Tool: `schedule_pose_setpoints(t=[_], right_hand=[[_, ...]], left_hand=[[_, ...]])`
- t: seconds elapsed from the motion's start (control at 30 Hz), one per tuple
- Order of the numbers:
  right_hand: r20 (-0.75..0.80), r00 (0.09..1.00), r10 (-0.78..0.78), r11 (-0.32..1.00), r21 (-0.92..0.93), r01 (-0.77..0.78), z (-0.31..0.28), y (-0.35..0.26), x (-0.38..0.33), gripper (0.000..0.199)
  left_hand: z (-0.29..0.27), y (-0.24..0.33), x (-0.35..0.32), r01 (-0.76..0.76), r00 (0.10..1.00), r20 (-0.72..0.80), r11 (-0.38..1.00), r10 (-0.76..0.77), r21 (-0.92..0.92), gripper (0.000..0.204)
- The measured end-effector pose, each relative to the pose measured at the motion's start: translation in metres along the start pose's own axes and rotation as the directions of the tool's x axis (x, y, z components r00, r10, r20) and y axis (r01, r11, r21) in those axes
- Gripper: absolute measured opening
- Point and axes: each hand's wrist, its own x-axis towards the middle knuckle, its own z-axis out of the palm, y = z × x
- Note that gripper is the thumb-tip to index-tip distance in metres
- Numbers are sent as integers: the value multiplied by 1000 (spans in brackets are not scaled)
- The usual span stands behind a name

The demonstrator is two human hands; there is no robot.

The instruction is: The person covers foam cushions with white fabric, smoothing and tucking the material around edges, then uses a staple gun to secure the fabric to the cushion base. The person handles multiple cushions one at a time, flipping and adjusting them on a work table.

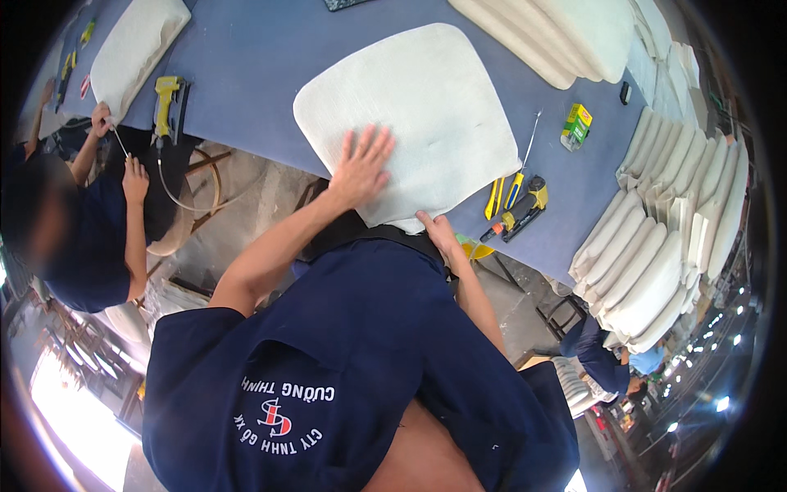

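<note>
A cream, fabric-covered seat cushion (410, 115) lies on the blue-grey table in front of me, its near edge overhanging the table edge by my lap. My left hand (363, 166) rests flat on its near left part, fingers spread. At the near right corner, my right hand (438, 231) grips the cushion's edge, thumb on top; the fingers beneath are mostly hidden. Just right of the cushion lie a yellow utility knife (494, 198), a thin-shafted tool with a yellow and blue handle (515, 190), and a yellow and black staple gun (526, 210).
Stacked cream cushions (689, 180) line the table's right end, with more cushions (557, 33) at the far right. A small green and yellow box (576, 127) stands nearer. At left, a co-worker handles another cushion (139, 49) beside a second staple gun (168, 107) with a hose.
</note>
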Motion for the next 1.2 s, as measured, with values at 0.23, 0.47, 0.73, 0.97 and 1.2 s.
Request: schedule_pose_setpoints(t=[0.23, 0.47, 0.73, 0.97, 1.2], right_hand=[[-101, 995, -21, 981, -192, 1, -86, -20, -26, 54], [-868, 496, -18, 929, -198, -312, -188, 37, 16, 73], [-685, 697, 211, 906, 405, 124, -225, 18, 21, 38], [-171, 972, -162, 815, 533, 230, -138, -124, -73, 18], [38, 975, -219, 959, -177, 222, -17, -185, -48, 51]], left_hand=[[15, 51, -47, -188, 970, 126, 968, 210, -166, 87], [45, 64, -62, -293, 956, -24, 945, 293, -144, 85], [38, 65, -61, -291, 910, 199, 903, 363, -315, 80], [41, 69, -68, -295, 881, 245, 875, 405, -384, 67], [26, 60, -57, -232, 736, 481, 845, 476, -482, 69]])
